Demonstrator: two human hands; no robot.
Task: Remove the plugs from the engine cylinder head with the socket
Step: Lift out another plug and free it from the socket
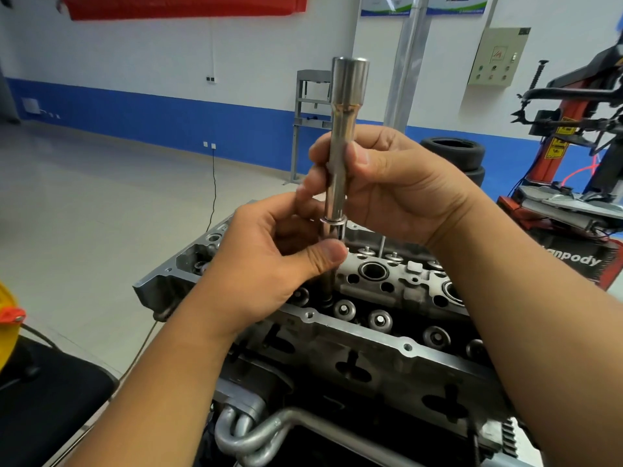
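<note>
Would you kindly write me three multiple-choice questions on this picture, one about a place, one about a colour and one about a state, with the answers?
1. Where does the long socket stand?
A. flat on the floor
B. upright over the cylinder head, its lower end in a well
C. on the stacked tyres

2. What colour is the band along the foot of the far wall?
A. blue
B. green
C. yellow

3. How is the socket held?
A. by nobody
B. by one hand only
C. by both hands

Answers:
1. B, since the tool rises upright from the head between the rows of valve springs.
2. A, since a blue band runs under the white wall.
3. C, since the right hand has its grip on the shaft and the left hand pinches the lower collar.
</note>
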